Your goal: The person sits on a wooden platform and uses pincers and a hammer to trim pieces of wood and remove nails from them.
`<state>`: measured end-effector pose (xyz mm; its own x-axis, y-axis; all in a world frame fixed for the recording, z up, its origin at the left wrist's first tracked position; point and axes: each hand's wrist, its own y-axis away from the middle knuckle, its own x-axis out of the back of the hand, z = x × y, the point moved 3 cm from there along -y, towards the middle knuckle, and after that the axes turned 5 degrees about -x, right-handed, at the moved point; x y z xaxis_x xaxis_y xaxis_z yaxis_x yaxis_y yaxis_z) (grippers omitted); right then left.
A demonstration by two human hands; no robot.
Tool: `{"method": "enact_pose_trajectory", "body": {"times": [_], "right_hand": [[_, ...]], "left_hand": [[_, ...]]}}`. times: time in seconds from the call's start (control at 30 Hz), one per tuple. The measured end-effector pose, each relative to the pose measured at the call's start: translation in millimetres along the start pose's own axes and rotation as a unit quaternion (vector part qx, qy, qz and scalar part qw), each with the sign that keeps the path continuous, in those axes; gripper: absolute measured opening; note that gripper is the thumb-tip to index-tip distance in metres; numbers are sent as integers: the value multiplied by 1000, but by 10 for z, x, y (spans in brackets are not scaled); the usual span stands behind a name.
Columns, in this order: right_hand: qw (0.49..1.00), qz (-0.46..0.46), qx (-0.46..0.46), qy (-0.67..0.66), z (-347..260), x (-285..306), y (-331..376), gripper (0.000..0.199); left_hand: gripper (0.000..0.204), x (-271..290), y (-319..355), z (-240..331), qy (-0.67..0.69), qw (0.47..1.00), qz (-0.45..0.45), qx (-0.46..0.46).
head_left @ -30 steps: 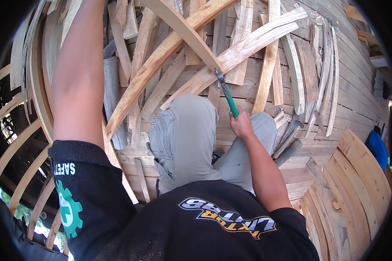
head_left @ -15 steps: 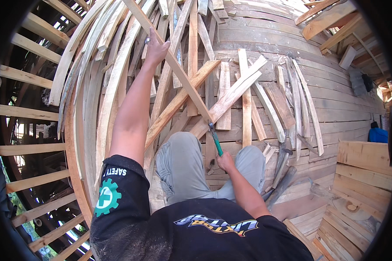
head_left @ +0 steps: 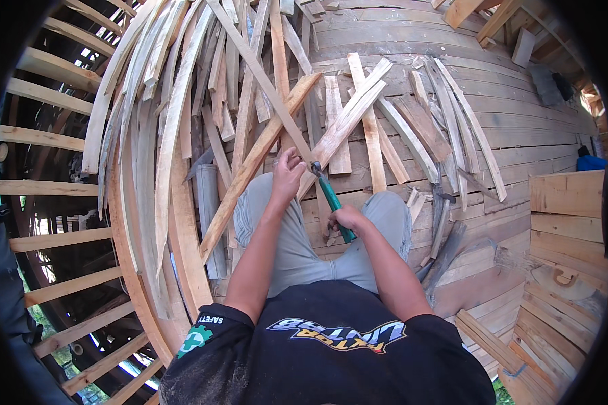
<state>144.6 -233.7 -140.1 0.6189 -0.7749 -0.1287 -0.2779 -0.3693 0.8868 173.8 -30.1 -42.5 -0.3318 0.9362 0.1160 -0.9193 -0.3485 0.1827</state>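
My right hand is closed around the green handle of a hammer. Its metal head lies at the near end of a long, narrow wooden strip. Just left of that end is my left hand, fingers curled together; whatever they may pinch is too small to make out. The strip slants from the far left across a thicker wooden batten toward my knees. Beneath its near end, a pale split plank angles off to the far right.
Many long wood strips lie heaped at the left. Loose boards are scattered over the plank floor to the right. A slatted opening runs along the left side, and stacked timber stands at the right.
My left hand has let go farther up the long strip and come back to its near end, fingers curled. My right hand still holds the hammer, whose head stays at the strip's end.
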Motion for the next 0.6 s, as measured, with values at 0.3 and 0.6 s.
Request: {"method": "enact_pose_trajectory", "body": {"times": [0.3,0.6], "right_hand": [[993,-119,-13,-13,-624,-78,692,21],[991,-123,-6,55,-806,-128,764,32]], "left_hand": [[59,-301,1005,-110,118,992,-6,51],[84,-247,1266,143,-346,891,-122,-266]]}}
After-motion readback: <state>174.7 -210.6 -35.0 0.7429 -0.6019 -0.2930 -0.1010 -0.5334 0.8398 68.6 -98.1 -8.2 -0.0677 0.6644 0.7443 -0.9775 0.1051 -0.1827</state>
